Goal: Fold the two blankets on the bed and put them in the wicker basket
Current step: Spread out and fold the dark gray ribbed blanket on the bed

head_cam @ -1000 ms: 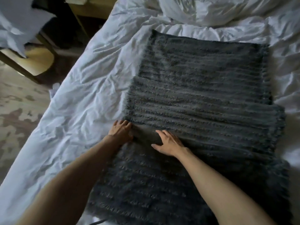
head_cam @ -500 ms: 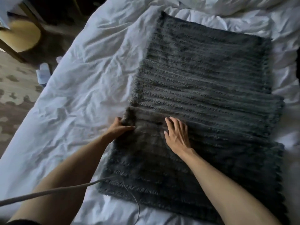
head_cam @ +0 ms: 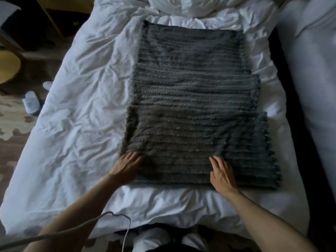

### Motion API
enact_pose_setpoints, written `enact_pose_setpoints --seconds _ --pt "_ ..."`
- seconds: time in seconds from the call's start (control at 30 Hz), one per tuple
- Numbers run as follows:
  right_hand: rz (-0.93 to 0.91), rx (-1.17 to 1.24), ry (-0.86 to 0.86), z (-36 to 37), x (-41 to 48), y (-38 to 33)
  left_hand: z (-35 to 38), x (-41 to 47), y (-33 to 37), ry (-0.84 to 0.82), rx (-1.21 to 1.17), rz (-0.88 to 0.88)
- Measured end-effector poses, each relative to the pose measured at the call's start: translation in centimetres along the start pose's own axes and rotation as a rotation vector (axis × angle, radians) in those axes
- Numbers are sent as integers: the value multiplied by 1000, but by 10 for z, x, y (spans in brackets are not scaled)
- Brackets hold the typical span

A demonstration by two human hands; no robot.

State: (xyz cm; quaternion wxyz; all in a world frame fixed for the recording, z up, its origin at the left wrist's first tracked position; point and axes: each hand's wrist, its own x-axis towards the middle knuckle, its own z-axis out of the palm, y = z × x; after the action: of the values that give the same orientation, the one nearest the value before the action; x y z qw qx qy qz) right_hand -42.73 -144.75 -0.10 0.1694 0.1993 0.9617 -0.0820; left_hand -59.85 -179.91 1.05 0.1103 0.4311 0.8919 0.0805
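A dark grey ribbed blanket [head_cam: 192, 99] lies flat on the white bed [head_cam: 76, 124], folded into a long strip with stepped layers. My left hand [head_cam: 126, 164] rests with straight fingers on its near left corner. My right hand [head_cam: 222, 172] lies flat on the near edge further right, fingers spread. Neither hand grips the fabric. No second blanket and no wicker basket are in view.
A rumpled white duvet [head_cam: 190, 6] is bunched at the far end of the bed. A second white bed [head_cam: 312, 70] stands to the right across a dark gap. White slippers [head_cam: 31, 103] lie on the patterned carpet at left, near a wooden chair [head_cam: 8, 66]. A grey cable [head_cam: 101, 220] hangs near my body.
Both hands slid back toward me along the blanket, from its middle fold to the near edge, and moved further apart. The view pulled back, showing the whole bed.
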Motion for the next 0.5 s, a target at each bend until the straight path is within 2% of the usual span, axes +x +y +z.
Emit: enact_pose_setpoints --seconds 0.07,0.17,0.3,0.43,0.5 --pt "96 -81 -86 7 -19 39 8 -10 21 -134 118 126" --pt "198 -244 -169 21 -32 95 25 -14 34 -244 225 35" --pt "181 -431 -164 48 -25 147 53 -10 37 -152 382 -108" --pt "64 -344 132 82 -13 165 93 -14 48 -133 436 -237" --pt "55 -281 204 87 -9 169 101 -14 55 -140 415 -301"
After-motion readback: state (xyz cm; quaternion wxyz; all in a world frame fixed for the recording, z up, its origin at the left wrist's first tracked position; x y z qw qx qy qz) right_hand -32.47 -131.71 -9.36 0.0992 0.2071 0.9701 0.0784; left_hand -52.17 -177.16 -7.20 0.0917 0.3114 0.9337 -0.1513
